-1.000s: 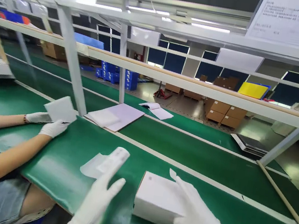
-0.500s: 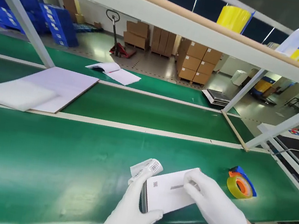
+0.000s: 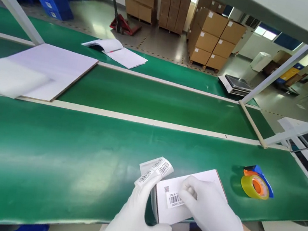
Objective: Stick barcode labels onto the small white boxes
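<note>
A small white box (image 3: 205, 179) lies at the near edge of the green belt (image 3: 77, 150), with a barcode label and a QR mark on its top face. My gloved left hand (image 3: 136, 219) grips the box's left end and also pinches a strip of barcode labels (image 3: 156, 170) that curls up above it. My gloved right hand (image 3: 211, 214) rests on top of the box, fingertips pressing beside the stuck label.
A roll of clear tape on an orange and blue dispenser (image 3: 256, 186) sits to the right on the belt. A white board with foam sheets (image 3: 40, 69) lies at the left. An open notebook (image 3: 114, 49) and a scale (image 3: 237, 84) are on the far belt. Stacked cartons (image 3: 211, 34) stand beyond.
The view dropped from the belt and a neighbouring worker down to the box. My hands pulled the box close, and a barcode label now shows on its top under my right fingers.
</note>
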A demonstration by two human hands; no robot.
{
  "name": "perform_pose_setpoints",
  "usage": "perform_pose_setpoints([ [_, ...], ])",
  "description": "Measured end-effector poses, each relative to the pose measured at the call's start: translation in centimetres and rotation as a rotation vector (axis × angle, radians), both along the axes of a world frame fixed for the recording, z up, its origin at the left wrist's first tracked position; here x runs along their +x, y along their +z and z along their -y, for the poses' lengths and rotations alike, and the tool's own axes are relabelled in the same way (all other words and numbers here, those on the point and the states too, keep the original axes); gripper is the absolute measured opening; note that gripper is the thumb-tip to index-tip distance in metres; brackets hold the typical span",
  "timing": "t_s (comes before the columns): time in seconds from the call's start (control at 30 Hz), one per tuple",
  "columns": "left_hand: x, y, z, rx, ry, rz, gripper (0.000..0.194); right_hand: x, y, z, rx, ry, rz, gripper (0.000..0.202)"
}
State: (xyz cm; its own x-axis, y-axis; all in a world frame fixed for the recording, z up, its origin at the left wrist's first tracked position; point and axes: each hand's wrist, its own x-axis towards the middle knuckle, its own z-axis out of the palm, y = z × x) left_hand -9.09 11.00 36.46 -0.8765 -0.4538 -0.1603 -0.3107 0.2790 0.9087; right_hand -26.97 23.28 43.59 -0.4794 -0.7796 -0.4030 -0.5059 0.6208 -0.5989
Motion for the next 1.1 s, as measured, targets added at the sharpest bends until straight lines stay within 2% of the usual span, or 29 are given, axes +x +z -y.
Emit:
perform_pose_setpoints([
  [0.3, 0.6, -0.7, -0.2, 0.019, 0.009, 0.100, 0.115, 0.8, -0.4, -0.1, 0.038, 0.012, -0.076, 0.022],
  [0.57, 1.0, -1.1, -0.4, 0.008, 0.034, 0.117, 0.116, 1.0, -0.6, -0.5, -0.025, 0.012, -0.090, 0.020],
  [1.1, 0.8, -0.7, -0.4, 0.049, 0.025, 0.154, 0.116, 1.1, -0.3, -0.2, 0.085, 0.003, -0.080, 0.021],
])
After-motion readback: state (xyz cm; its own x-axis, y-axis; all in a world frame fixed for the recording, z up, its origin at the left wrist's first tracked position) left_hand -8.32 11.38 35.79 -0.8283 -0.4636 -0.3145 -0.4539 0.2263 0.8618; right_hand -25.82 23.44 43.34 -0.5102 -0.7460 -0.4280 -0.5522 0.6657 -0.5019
